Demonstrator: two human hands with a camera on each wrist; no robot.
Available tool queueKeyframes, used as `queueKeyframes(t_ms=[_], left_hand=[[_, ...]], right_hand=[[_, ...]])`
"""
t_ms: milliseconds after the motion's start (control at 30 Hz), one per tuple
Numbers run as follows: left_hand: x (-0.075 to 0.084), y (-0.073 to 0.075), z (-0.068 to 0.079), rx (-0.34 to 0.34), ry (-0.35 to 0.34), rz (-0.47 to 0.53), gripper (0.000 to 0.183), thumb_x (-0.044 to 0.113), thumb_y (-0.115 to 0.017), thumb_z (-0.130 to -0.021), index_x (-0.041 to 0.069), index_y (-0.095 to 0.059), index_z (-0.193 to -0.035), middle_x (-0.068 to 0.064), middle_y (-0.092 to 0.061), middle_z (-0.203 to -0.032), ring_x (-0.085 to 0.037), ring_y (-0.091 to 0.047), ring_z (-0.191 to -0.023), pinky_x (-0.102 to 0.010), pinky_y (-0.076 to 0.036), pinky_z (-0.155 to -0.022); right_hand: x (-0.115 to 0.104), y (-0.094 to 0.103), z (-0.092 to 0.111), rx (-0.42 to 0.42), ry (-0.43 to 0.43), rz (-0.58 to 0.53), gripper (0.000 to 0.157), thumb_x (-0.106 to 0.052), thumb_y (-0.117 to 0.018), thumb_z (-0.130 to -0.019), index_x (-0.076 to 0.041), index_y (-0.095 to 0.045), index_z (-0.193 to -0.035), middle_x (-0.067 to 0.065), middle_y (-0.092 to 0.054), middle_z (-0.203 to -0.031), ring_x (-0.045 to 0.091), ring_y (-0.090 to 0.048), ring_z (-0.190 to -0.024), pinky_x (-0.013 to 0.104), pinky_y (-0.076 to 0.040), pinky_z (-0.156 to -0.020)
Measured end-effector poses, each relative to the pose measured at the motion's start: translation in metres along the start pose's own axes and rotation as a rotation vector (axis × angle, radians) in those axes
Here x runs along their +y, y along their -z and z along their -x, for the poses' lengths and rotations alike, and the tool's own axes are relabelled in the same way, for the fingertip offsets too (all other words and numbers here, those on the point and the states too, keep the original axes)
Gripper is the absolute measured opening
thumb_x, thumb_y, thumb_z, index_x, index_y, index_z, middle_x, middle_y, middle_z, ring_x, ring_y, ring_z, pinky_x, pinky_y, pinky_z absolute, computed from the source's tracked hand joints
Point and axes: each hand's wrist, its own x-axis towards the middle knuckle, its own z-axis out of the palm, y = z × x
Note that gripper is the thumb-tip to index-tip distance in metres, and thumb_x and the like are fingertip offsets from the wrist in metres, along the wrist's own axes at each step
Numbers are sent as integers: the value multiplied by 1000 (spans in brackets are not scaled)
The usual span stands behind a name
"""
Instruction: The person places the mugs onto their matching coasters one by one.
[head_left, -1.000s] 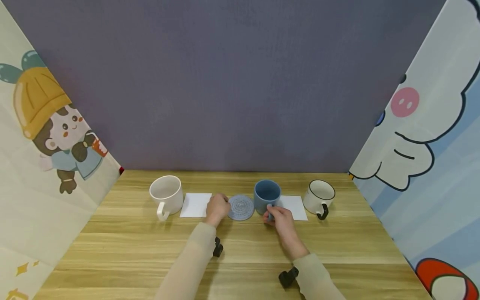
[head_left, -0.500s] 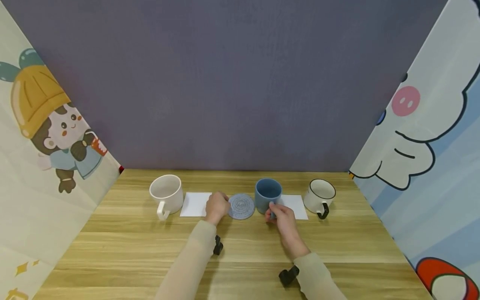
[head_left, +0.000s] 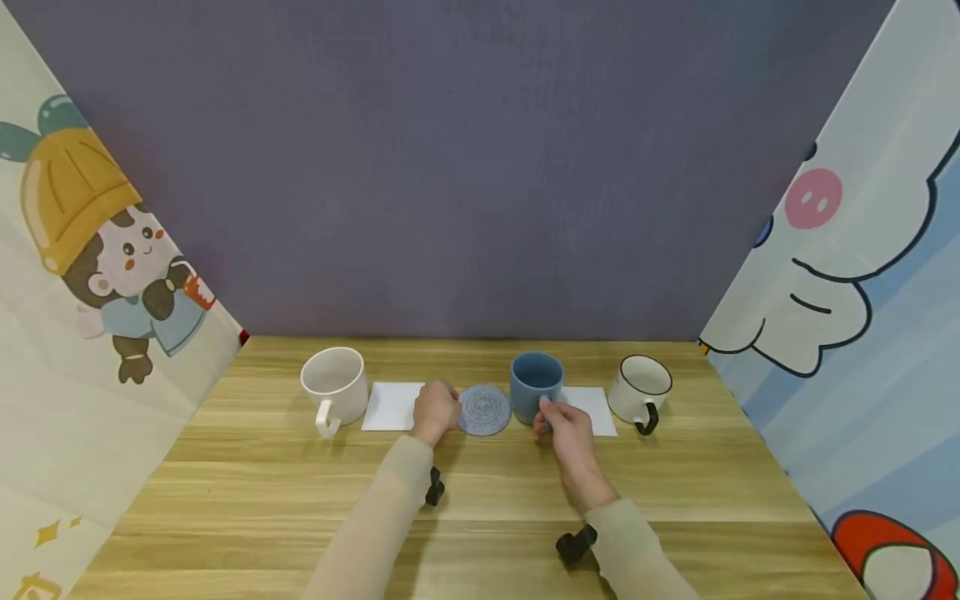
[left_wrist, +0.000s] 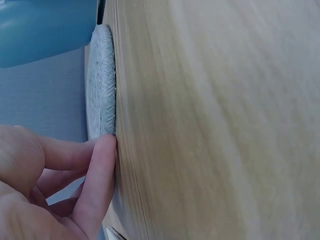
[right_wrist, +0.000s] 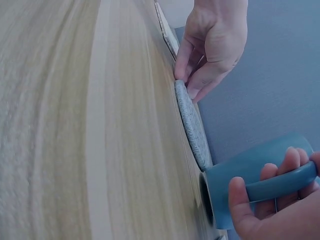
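Observation:
My left hand [head_left: 437, 410] pinches the near left edge of a round grey woven coaster [head_left: 483, 409] that lies flat on the table. The left wrist view shows the thumb and finger right at the rim of the coaster [left_wrist: 101, 82]. My right hand [head_left: 567, 427] holds the handle of a blue mug [head_left: 534, 392], which stands upright just right of the coaster. Seen from the right wrist, fingers curl round the handle [right_wrist: 282, 184], and a dark shadow shows beneath the mug's base. In the head view the fingers mostly hide the handle.
A white square coaster [head_left: 392, 406] lies left of my left hand, with a large white mug [head_left: 334, 387] beside it. Another white square [head_left: 592, 409] is partly behind the blue mug. A white mug with black rim and handle [head_left: 637, 392] stands at the right. A grey wall [head_left: 480, 183] backs the table.
The blue mug and my right hand have shifted very slightly, its handle a touch further right. My left hand stays at the coaster. The head view has tilted a little.

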Motion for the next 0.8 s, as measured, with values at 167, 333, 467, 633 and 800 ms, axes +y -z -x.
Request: queueKeyframes(t_ms=[167, 333, 467, 633, 800], left_hand=[[2, -2, 1, -19, -1, 43, 23, -4, -64, -79, -1, -76, -99, -12, -73, -87, -21, -65, -66, -27, -52, -53], [3, -3, 3, -25, -6, 86, 22, -6, -63, -80, -5, -74, -99, -11, -71, -75, -14, -63, -52, -24, -50, -47], [3, -6, 3, -11, -17, 114, 21, -6, -62, -80, -6, -74, -98, -11, -70, -74, -12, -63, -49, -23, -51, -45], [2, -11, 3, -4, -32, 143, 20, -7, -62, -81, -7, -74, -96, -14, -71, -77, -12, -64, -48, -23, -52, -45], [4, -13, 2, -15, -36, 153, 18, -8, -62, -81, -8, -73, -96, -16, -72, -80, -14, -66, -50, -23, -52, -45]], right_hand=[[-2, 0, 0, -5, 5, -16, 30, -13, -58, -103, 7, -64, -82, 6, -60, -73, 16, -59, -69, 43, -57, -73], [-4, -1, 0, -16, 33, -24, 31, -15, -61, -103, 6, -65, -81, 4, -61, -71, 15, -60, -68, 41, -57, -74], [-6, -1, 1, -23, 58, -33, 33, -16, -61, -103, 6, -65, -79, 4, -61, -70, 16, -60, -67, 43, -58, -75], [-10, -3, 2, -32, 90, -36, 33, -15, -61, -103, 7, -64, -78, 5, -61, -70, 16, -61, -68, 42, -58, -76], [-15, -5, 5, -33, 106, -38, 31, -15, -61, -102, 6, -65, -79, 5, -62, -70, 15, -61, -70, 34, -57, -75]])
